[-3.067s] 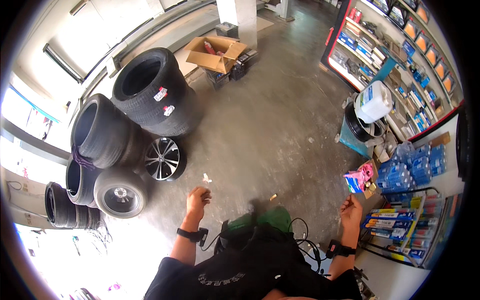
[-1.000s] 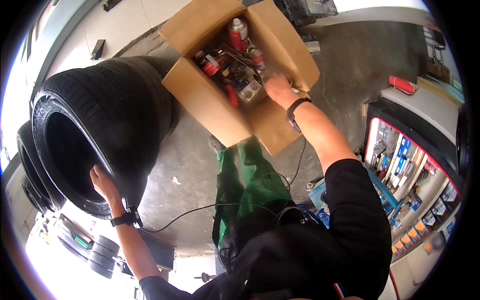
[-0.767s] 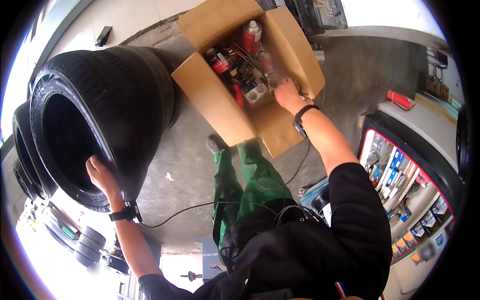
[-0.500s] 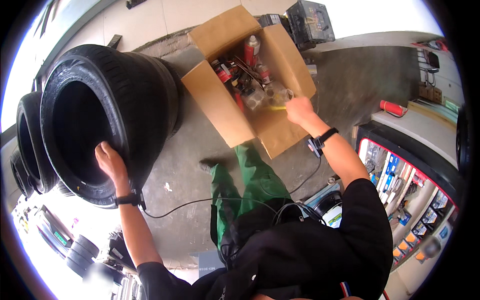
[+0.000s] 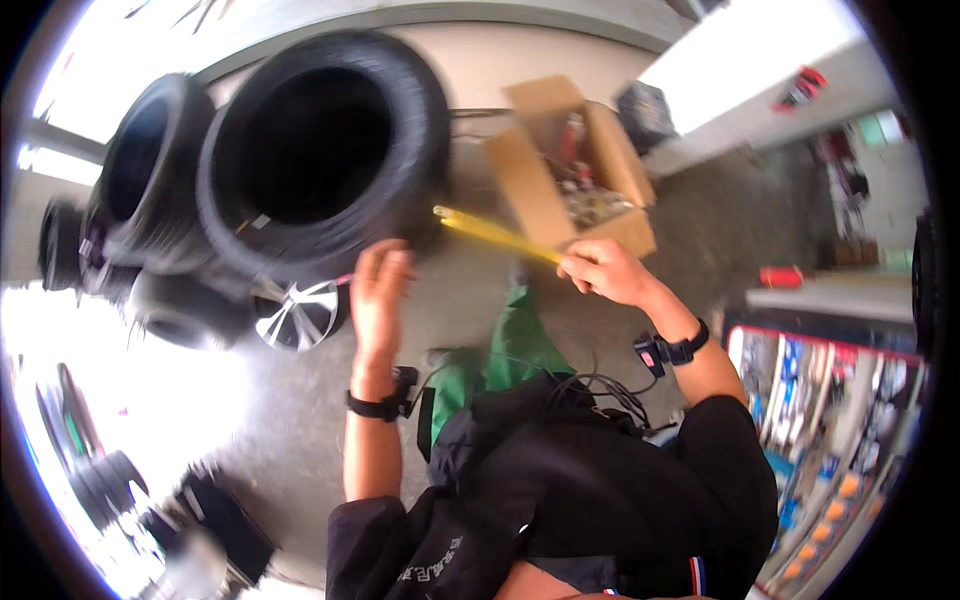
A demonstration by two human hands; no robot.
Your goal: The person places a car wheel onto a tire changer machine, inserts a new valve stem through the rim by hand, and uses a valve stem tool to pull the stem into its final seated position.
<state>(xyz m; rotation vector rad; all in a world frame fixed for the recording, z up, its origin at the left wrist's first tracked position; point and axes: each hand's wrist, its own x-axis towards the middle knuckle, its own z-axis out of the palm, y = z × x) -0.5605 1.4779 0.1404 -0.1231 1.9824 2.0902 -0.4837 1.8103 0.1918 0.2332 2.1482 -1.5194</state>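
My right hand (image 5: 612,272) is closed round one end of a long, thin yellow tool (image 5: 500,236); its exact kind is blurred. The tool points left, toward the tyres, and its far tip looks metallic. My left hand (image 5: 378,300) is raised with fingers stretched out and nothing in it. It is near the lower right edge of a large black tyre (image 5: 420,130). Just beyond my right hand stands an open cardboard box (image 5: 522,175) holding a red can (image 5: 572,138) and several other small things that I cannot make out.
More tyres (image 5: 160,160) stand at the left, with a silver-spoked wheel (image 5: 298,316) below the large one. A dark boxy object (image 5: 646,115) sits behind the cardboard box. At the right are a red cylinder (image 5: 780,277) and shelves of small goods (image 5: 830,400).
My right hand has lifted the yellow tool out of the box. My left hand has come away from the tyre's opening. The view has turned left, so the tyres appear nearer the middle.
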